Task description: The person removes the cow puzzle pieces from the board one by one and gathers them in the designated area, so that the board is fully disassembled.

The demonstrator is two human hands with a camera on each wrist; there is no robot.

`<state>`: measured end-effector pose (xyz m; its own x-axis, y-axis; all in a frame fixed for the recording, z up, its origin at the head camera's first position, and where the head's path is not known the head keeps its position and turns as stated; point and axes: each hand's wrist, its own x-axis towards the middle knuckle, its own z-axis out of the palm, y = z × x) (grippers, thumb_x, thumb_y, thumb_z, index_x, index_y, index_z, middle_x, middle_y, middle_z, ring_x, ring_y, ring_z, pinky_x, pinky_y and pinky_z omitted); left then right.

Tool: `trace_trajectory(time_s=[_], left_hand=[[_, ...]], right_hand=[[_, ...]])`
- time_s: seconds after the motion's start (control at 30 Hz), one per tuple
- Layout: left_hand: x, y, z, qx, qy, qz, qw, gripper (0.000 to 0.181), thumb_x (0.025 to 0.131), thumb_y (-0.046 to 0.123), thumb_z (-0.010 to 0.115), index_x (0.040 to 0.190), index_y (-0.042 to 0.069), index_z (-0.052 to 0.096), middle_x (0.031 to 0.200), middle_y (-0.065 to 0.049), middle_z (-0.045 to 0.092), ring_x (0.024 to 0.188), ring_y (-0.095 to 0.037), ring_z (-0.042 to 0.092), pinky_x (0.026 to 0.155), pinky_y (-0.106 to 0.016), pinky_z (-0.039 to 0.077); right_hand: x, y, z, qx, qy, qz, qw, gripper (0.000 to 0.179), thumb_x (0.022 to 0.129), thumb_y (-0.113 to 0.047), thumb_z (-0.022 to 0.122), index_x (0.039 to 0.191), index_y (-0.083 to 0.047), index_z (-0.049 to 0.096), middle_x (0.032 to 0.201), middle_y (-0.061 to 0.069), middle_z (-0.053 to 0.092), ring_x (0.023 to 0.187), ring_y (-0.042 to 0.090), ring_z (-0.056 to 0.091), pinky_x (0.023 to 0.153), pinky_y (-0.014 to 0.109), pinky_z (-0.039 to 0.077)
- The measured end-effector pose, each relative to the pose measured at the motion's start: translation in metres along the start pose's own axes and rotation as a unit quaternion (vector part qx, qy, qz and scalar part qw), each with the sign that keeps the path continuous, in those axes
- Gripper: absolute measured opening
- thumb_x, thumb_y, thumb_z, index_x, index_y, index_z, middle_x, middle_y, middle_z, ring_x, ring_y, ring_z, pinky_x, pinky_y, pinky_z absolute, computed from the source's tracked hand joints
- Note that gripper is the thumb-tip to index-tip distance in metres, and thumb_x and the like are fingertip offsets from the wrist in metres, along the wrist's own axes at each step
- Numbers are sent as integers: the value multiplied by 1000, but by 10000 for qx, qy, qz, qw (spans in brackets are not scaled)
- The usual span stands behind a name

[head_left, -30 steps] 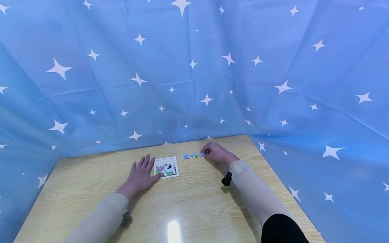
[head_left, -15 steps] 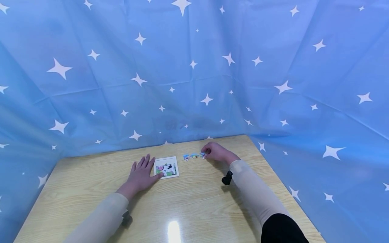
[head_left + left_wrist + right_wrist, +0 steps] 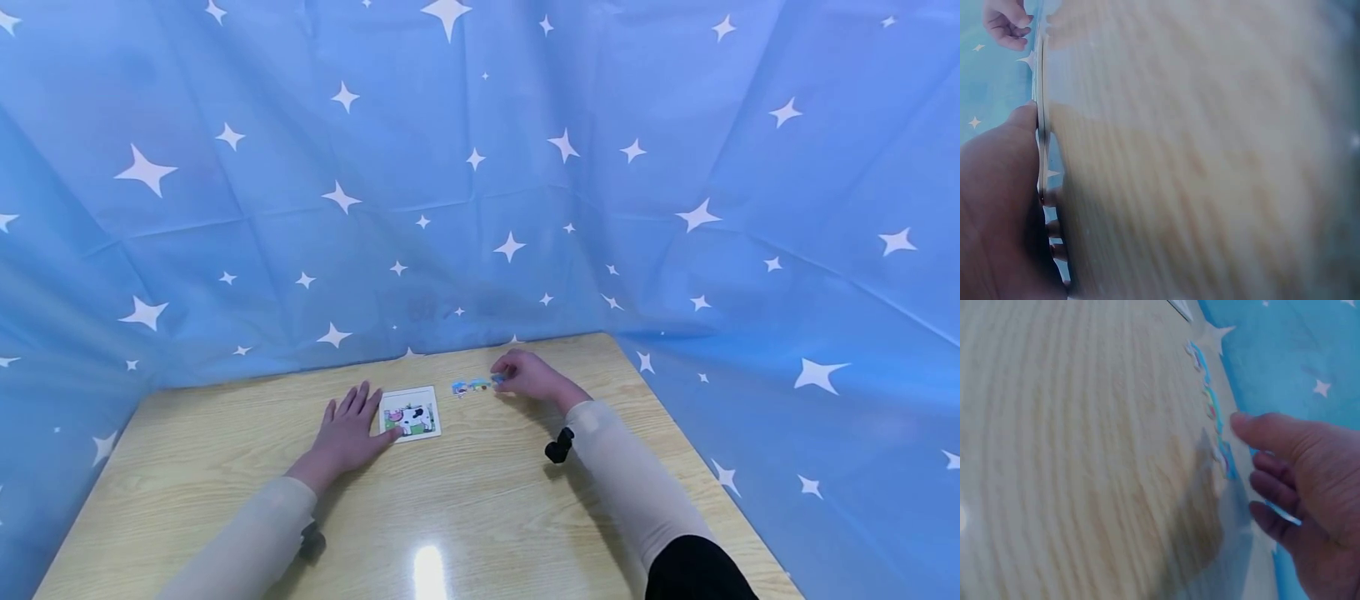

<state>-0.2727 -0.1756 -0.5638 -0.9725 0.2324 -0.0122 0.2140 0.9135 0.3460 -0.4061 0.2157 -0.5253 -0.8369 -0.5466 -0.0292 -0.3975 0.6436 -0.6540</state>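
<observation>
My left hand (image 3: pixel 349 433) lies flat with its fingers spread on the table, its thumb over the lower left corner of a puzzle board (image 3: pixel 408 397). The board has a white border and shows a black-and-white cow in its lower part. To the right of it lie three small colourful puzzle pieces (image 3: pixel 460 388) in a row. My right hand (image 3: pixel 534 376) is over the right-hand end of this row. In the right wrist view, its thumb and fingers stand apart, just beside the nearest puzzle piece (image 3: pixel 1227 461), with nothing between them.
A light wooden table (image 3: pixel 480 492) carries everything. A blue curtain with white stars (image 3: pixel 480 208) hangs along its back and right edges. A bright light reflection (image 3: pixel 430 571) lies on the table's near part.
My right hand has let go of the right-hand puzzle piece and shifted slightly left over it. My left hand and the board have stayed where they were.
</observation>
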Motion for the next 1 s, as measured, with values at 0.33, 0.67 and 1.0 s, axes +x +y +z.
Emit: trace_trajectory(time_s=[0.33, 0.67, 1.0], left_hand=[[0, -1, 1, 12, -16, 10, 10000, 101, 106, 75, 52, 174, 4, 30, 182, -25, 17, 167, -50, 15, 129, -76, 7], [0, 1, 1, -15, 5, 40, 10000, 100, 106, 74, 52, 175, 4, 29, 182, -25, 16, 167, -50, 14, 129, -76, 7], [2, 0, 1, 92, -70, -42, 9999, 99, 107, 73, 52, 175, 4, 29, 182, -26, 17, 167, -50, 14, 129, -76, 8]], right_hand=[[0, -25, 15, 218, 366, -344, 9985, 30, 100, -12, 84, 126, 1, 77, 123, 14, 71, 109, 25, 66, 95, 39, 56], [5, -54, 38, 271, 200, -734, 9967, 22, 101, -12, 82, 120, -1, 78, 116, 13, 71, 100, 21, 65, 85, 35, 57], [19, -95, 70, -134, -326, -1008, 9943, 29, 109, -19, 73, 132, -2, 74, 120, 8, 67, 104, 17, 66, 93, 36, 58]])
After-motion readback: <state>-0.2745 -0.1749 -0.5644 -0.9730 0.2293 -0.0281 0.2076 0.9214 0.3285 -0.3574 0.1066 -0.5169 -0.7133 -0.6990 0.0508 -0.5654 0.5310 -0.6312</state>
